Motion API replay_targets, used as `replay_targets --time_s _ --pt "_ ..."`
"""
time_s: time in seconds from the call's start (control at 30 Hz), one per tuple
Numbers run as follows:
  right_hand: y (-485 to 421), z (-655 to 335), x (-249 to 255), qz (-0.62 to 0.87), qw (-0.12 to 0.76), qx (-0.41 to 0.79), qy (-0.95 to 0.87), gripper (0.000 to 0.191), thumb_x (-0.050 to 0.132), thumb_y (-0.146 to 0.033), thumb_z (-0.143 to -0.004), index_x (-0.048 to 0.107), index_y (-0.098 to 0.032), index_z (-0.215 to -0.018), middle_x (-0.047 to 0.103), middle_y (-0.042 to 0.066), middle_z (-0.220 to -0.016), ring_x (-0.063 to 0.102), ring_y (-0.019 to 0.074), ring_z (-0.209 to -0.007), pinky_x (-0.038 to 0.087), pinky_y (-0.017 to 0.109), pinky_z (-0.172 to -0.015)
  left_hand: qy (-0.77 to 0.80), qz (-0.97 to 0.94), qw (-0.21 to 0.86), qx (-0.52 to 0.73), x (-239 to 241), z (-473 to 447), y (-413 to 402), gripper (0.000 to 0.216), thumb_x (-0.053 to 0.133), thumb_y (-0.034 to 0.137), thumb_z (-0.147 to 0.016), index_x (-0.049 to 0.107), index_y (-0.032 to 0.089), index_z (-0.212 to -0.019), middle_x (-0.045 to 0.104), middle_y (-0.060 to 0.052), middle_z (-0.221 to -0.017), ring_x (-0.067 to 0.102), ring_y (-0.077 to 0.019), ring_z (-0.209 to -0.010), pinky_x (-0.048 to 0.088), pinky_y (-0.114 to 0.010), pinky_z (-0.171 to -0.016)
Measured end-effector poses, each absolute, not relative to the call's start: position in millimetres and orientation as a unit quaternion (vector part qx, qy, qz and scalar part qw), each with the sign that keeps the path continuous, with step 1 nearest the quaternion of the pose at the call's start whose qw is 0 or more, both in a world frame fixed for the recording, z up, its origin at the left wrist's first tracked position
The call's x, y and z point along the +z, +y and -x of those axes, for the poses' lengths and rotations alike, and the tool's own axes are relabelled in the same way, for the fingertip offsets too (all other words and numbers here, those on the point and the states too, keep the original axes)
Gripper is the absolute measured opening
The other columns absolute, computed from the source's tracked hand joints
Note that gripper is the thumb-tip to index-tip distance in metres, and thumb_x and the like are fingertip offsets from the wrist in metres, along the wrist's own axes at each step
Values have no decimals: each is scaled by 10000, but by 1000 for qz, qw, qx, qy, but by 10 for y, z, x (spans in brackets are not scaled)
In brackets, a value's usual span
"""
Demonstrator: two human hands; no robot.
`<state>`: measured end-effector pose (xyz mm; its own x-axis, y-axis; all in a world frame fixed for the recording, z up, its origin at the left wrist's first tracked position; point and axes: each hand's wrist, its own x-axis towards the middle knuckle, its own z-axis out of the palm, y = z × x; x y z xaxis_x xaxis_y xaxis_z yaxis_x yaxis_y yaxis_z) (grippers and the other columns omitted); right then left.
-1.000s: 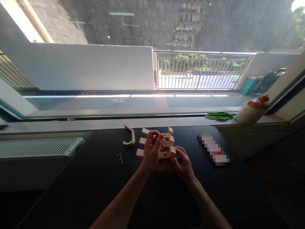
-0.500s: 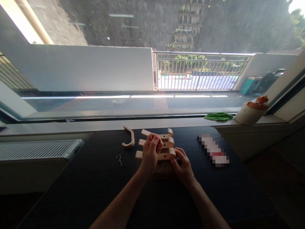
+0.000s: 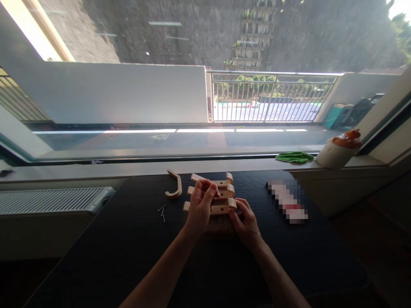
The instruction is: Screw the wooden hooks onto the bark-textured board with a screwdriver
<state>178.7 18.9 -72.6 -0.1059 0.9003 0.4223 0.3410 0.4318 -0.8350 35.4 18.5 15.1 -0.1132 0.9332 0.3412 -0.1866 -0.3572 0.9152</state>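
Observation:
Three pale wooden hooks lie side by side across a darker wooden board (image 3: 221, 226), their curled ends to the right. My right hand (image 3: 249, 224) pinches the curled end of the nearest hook (image 3: 221, 209) between thumb and fingers. Over the middle hook (image 3: 229, 191) and the nearest one, my left hand (image 3: 199, 209) is closed, thumb against curled fingers; whatever it grips is hidden. The farthest hook (image 3: 223, 183) lies just beyond that hand. To the left rests a loose wooden hook (image 3: 178, 187), and several screws (image 3: 162, 211) lie in front of it.
The black table (image 3: 135, 239) reaches to the windowsill (image 3: 192, 166). A blurred-out, pixelated item (image 3: 289, 203) lies on its right side. On the sill are a green cloth (image 3: 294, 157) and a whitish container (image 3: 337, 153) with an orange top. A radiator (image 3: 54, 200) stands at left.
My left hand has turned at the wrist and shifted slightly left, its fingers loosening from a tight fist. My right hand stays on the nearest hook.

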Motion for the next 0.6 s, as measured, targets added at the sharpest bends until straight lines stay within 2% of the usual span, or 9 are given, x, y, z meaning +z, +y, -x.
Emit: replay_targets --time_s 0.07,0.2,0.33,0.6 --pt "187 -1784 -721 450 494 284 -688 236 482 -281 -827 549 -205 -1040 510 72 -1093 534 174 -880 483 268 -653 373 -507 426 650 165 -357 164 106 470 275 -847 443 180 -807 494 26 -691 480 -90 -651 383 -228 -688" --pt "186 -1781 -724 449 495 288 -686 237 481 -277 -828 548 -207 -1043 509 72 -1096 531 173 -880 485 261 -634 372 -503 424 655 179 -399 157 140 405 276 -874 426 181 -773 439 40 -636 390 -72 -538 338 -208 -561" --pt "188 -1783 -731 455 495 284 -684 236 489 -275 -822 552 -208 -1040 512 70 -1091 532 174 -877 486 260 -632 367 -501 439 649 173 -427 204 157 383 264 -876 414 180 -747 402 48 -598 329 -66 -495 295 -199 -499" --pt "188 -1782 -733 454 490 284 -688 235 483 -277 -827 550 -209 -1043 510 68 -1097 529 176 -889 485 267 -652 364 -495 471 633 105 -401 225 95 481 233 -832 395 202 -804 393 68 -607 328 -55 -490 295 -182 -493"
